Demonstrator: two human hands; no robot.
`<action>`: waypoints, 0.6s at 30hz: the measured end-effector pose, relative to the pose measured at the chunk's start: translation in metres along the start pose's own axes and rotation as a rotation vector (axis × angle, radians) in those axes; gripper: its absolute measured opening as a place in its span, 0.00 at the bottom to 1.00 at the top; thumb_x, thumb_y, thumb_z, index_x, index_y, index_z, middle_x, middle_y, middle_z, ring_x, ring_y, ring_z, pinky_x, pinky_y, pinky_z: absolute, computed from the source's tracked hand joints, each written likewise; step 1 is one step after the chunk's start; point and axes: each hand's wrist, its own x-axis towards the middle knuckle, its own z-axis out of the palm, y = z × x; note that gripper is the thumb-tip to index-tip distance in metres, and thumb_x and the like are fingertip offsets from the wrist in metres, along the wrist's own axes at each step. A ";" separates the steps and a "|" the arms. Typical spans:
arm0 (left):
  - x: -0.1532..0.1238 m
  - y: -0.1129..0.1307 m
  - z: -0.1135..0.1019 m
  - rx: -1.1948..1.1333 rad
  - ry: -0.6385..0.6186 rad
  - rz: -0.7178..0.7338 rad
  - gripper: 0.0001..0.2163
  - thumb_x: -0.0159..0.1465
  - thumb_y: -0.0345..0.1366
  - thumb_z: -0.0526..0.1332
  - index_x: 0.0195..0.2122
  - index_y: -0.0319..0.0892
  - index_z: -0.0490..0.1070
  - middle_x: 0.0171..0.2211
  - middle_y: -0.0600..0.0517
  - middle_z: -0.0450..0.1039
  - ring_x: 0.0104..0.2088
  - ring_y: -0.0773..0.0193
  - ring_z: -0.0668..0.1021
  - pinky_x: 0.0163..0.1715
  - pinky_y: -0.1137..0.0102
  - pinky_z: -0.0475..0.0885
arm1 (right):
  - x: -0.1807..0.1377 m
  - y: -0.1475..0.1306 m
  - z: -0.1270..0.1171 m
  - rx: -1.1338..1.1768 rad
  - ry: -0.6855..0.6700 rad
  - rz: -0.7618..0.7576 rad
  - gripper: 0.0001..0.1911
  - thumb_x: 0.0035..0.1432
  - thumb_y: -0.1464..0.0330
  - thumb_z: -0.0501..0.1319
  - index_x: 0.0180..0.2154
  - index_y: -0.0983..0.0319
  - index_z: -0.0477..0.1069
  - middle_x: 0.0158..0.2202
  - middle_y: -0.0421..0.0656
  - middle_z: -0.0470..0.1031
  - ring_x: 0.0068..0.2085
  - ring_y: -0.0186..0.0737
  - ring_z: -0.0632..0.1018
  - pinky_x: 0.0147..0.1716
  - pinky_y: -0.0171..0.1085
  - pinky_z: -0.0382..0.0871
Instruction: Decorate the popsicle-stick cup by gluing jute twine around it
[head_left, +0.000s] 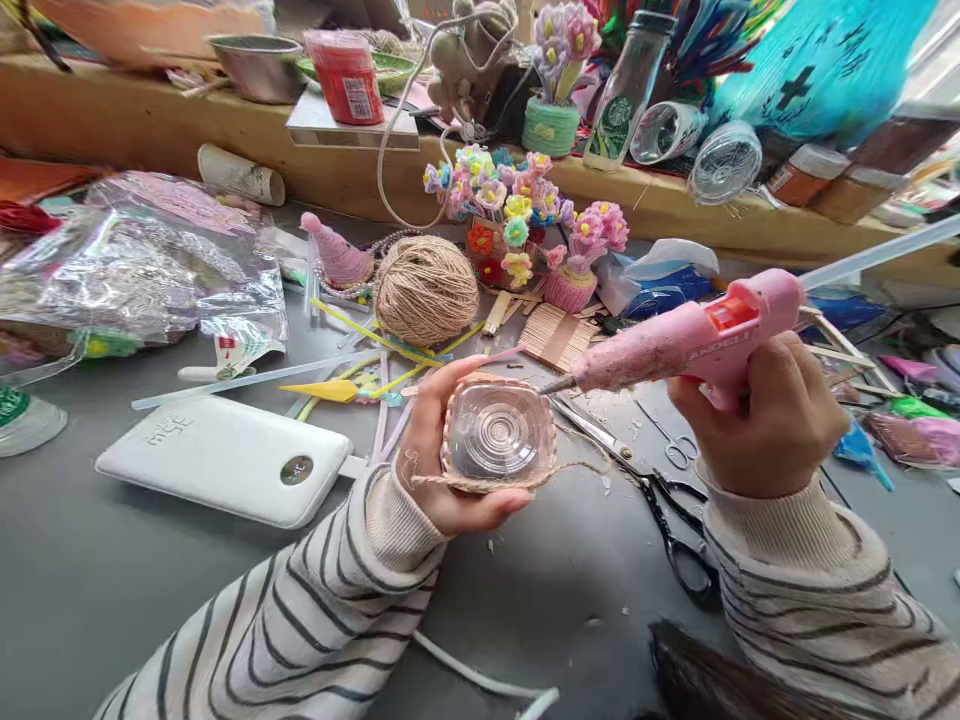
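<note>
My left hand (442, 450) is closed around a small clear plastic container (501, 432), its ringed flat face turned toward me. Jute twine (472, 484) runs along the container's edge, with a loose end trailing off to the right. In my right hand (765, 420) is a pink hot glue gun (675, 345), fingers wrapped round its handle. Its metal nozzle points left, at or very close to the container's upper right corner; I cannot tell whether they touch. A translucent glue stick (885, 250) juts from the gun's back.
Black-handled scissors (675, 520) lie below the glue gun, with small scissors (679, 450) nearby. A white power bank (225, 460) rests at left. Behind stand a twine ball (426, 290), craft sticks (556, 337) and yarn flowers (517, 205). A glass bottle (628, 95) occupies the ledge.
</note>
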 end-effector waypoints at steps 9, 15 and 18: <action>-0.001 -0.002 -0.001 0.028 0.000 0.031 0.41 0.48 0.45 0.71 0.61 0.47 0.55 0.48 0.45 0.72 0.47 0.48 0.77 0.53 0.47 0.69 | 0.000 -0.001 -0.003 0.015 -0.008 0.011 0.15 0.56 0.70 0.60 0.26 0.57 0.52 0.24 0.36 0.50 0.24 0.32 0.57 0.20 0.31 0.56; -0.001 -0.001 -0.001 0.025 -0.007 0.010 0.40 0.48 0.45 0.71 0.61 0.49 0.55 0.48 0.46 0.73 0.47 0.48 0.78 0.52 0.48 0.70 | -0.001 0.000 -0.003 0.011 -0.006 0.011 0.16 0.56 0.68 0.61 0.25 0.57 0.53 0.23 0.35 0.51 0.23 0.31 0.57 0.19 0.31 0.55; -0.001 0.002 -0.001 0.048 -0.006 0.020 0.40 0.48 0.46 0.70 0.61 0.48 0.55 0.48 0.46 0.73 0.47 0.49 0.77 0.52 0.50 0.71 | 0.000 -0.001 -0.003 0.008 -0.006 0.010 0.17 0.56 0.68 0.61 0.26 0.57 0.51 0.24 0.36 0.51 0.24 0.31 0.57 0.19 0.31 0.55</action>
